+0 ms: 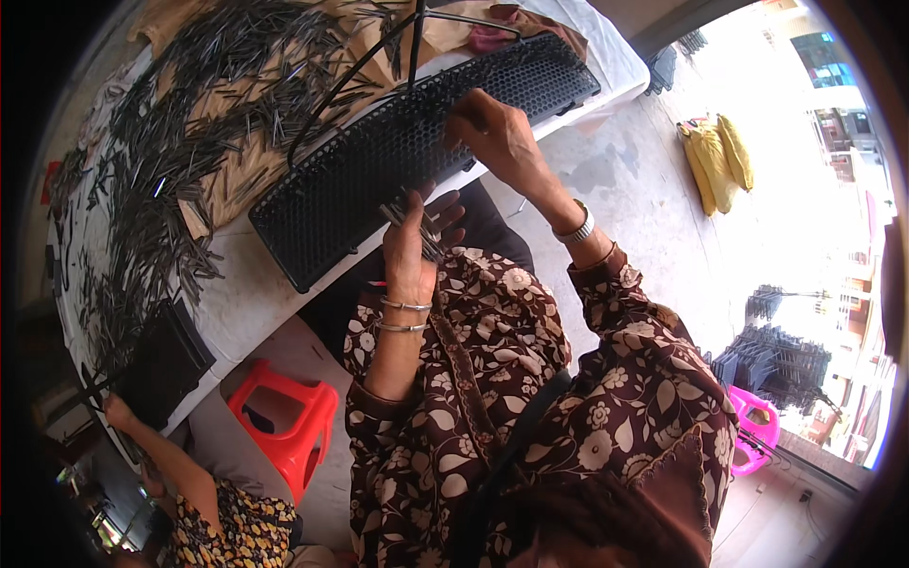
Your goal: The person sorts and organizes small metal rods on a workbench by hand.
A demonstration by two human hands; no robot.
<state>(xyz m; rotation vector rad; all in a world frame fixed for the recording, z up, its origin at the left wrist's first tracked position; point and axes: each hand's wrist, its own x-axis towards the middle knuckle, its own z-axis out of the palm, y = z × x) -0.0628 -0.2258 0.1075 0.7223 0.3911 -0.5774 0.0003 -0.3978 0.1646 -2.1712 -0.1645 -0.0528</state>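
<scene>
A long black perforated rack full of small holes lies along the near edge of the table, with thin black rods rising from its far side. My left hand, palm up below the rack's near edge, is closed around a bunch of thin dark metal strips; some fingertips extend past them. Over the right half of the rack, my right hand has its fingers bent down in a pinch near the holes. Blur hides what those fingertips hold, if anything.
Heaps of loose dark strips cover brown paper on the white-covered table. At lower left, a co-worker's hand touches another black rack. A red stool, yellow sacks, stacked black racks and a pink stool stand around.
</scene>
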